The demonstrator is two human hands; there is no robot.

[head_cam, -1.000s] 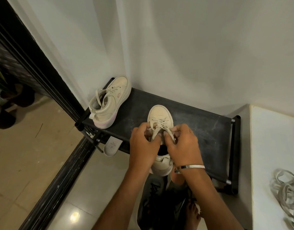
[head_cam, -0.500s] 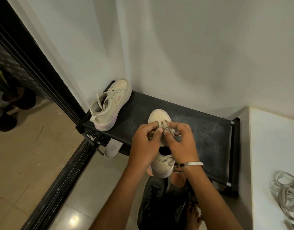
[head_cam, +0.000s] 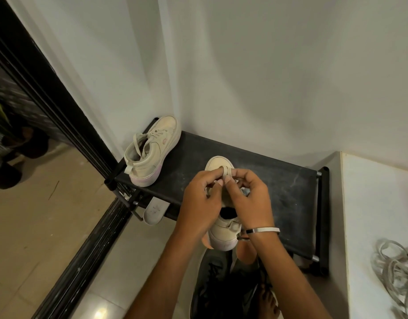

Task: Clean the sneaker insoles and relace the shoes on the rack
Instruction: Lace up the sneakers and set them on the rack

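Head view, only one I've got. Both hands are on the cream low-top sneaker [head_cam: 221,231] sitting toe-away on the black fabric-topped shoe rack [head_cam: 279,180], heel hanging off the front edge. My left hand [head_cam: 202,203] and right hand [head_cam: 249,199] are both curled, fingertips pinched together on the flat cream lace [head_cam: 225,172] near the toe end of the eyelet row. My hands hide which eyelet the lace runs through.

Risks as I see them:
- Heel overhang: a hard pull toward me on the lace could tip the shoe off the rack onto the floor. Nothing is pinning the sole down.
- Lace slipping out of the pinch: I'd lose tension and the loop could back out of the eyelet.
- Uneven ends: can't see either free end, so the lacing may come out lopsided.

The second cream sneaker with a pinkish sole [head_cam: 150,153] sits at the rack's left end, near the edge, laces loose. A pale insole [head_cam: 155,210] pokes out below the rack's front rail. A knock could drop either one.

A tangle of grey laces [head_cam: 396,272] lies well apart on the white ledge to my right.
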